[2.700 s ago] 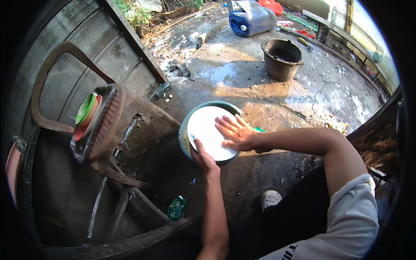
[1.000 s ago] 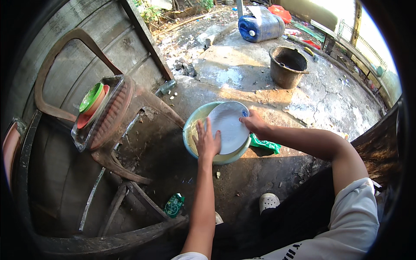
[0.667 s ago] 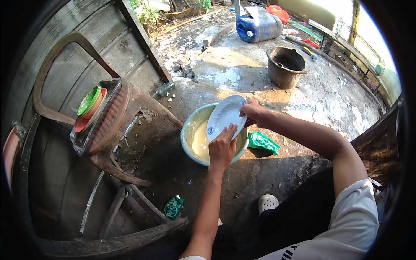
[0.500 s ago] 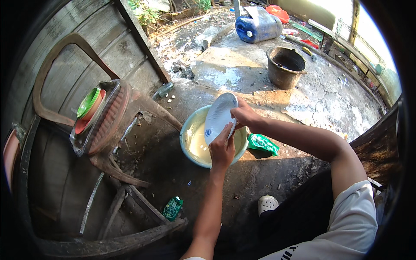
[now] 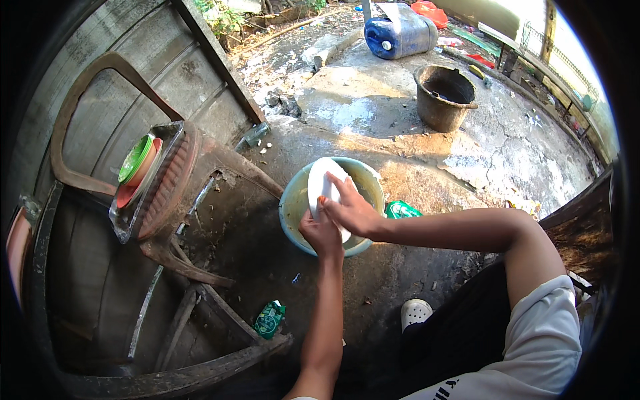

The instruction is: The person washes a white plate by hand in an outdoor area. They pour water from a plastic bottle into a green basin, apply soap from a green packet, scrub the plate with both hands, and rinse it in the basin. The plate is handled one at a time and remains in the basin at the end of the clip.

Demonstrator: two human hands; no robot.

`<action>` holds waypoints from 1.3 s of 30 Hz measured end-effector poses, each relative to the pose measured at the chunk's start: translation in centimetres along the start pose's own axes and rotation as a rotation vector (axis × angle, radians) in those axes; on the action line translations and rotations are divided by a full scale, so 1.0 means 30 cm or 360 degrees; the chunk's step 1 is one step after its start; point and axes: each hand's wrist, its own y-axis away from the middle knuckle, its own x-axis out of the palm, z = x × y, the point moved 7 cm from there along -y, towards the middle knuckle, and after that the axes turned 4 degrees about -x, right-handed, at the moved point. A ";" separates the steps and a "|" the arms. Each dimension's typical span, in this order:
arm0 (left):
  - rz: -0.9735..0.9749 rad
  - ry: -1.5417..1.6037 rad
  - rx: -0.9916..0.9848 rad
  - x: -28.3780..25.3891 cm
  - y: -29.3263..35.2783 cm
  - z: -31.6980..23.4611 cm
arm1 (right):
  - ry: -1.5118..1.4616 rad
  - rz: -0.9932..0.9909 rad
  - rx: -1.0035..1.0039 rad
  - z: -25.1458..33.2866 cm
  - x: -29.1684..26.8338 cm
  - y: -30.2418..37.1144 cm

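Note:
A white plate [image 5: 317, 181] is held steeply tilted over a pale blue-green basin [image 5: 285, 217] on the ground. My left hand [image 5: 321, 233] is closed on the plate's lower edge. Across the plate's face lies my right hand [image 5: 353, 212], its fingers and thumb pressed against the surface. A small orange patch shows by the right thumb; I cannot make out what it is. Cloudy, pale residue coats the basin's inside, which the hands and plate partly cover. Beside the basin's right rim is a green packet [image 5: 403, 210].
A worn plastic chair [image 5: 213, 157] at left bears a clear tray [image 5: 123, 223] with a green bowl [image 5: 136, 160] and reddish dishes. Another green packet [image 5: 270, 320] lies near the chair's leg. A dirty bucket [image 5: 440, 110] and a blue jerrycan [image 5: 407, 39] stand farther off.
The plate has turned and dropped lower over the basin. My right hand has moved from its upper right rim onto its face, and my left hand has shifted down and left.

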 end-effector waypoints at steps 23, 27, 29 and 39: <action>-0.0194 0.0461 -0.0196 -0.097 -0.062 -0.145 | -0.1914 -0.0036 0.0756 -0.156 -0.058 -0.041; -0.0278 0.0580 -0.0310 -0.124 -0.097 -0.113 | -0.1905 0.0285 0.0416 -0.023 -0.110 -0.028; -0.0188 0.0695 -0.0398 -0.123 -0.122 -0.084 | -0.1881 0.0349 0.0392 0.019 -0.123 -0.018; 0.0316 0.1291 -0.0654 -0.087 -0.099 0.044 | -0.1981 0.0445 0.0306 0.015 -0.140 -0.006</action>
